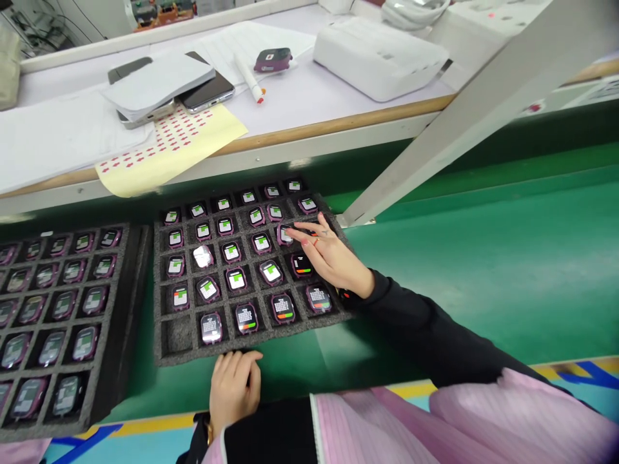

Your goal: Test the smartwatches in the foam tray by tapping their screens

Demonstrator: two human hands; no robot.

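A dark foam tray (164, 348) lies on the green belt (483, 258), its cells holding several small purple-cased watch units with lit screens. My right hand (329, 254) reaches over the tray's right side, fingers stretched out, fingertips touching a watch unit (285, 234) in the third row. My left hand (235, 386) rests on the belt at the tray's near edge, fingers curled down onto that edge, nothing visibly held. One unit (203, 256) glares white. The cell at the tray's near left corner is empty.
A second foam tray (135, 258) of watch units with dim screens lies to the left. Behind, a raised shelf carries phones (207, 93), paper, a yellow sticker sheet (169, 145), a marker (249, 77), a loose watch (273, 60) and a white box (380, 58). A grey diagonal strut (464, 122) crosses at right.
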